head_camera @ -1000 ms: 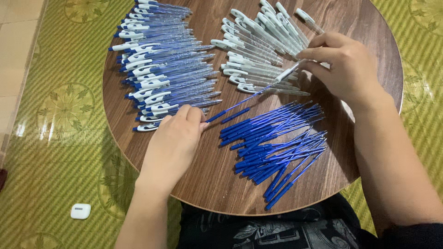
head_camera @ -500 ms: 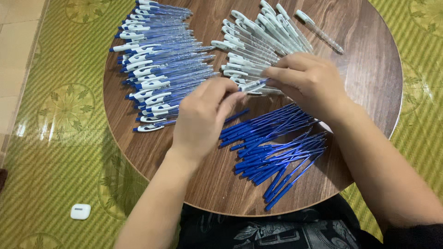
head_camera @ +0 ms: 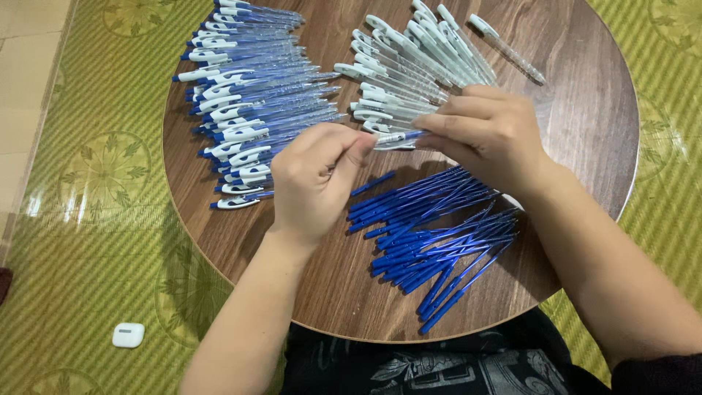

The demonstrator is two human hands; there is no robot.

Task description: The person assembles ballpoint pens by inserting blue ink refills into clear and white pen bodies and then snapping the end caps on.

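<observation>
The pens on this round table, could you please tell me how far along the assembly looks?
Done: a large stack of assembled pens lies on the left of the table. In hand: the left hand and right hand hold one pen between them. Left: a pile of blue refills and a pile of clear barrels.

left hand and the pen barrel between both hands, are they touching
Touching. The head view shows the left hand with its fingertips pinched on one end of the pen barrel, while the right hand grips the other end.
</observation>
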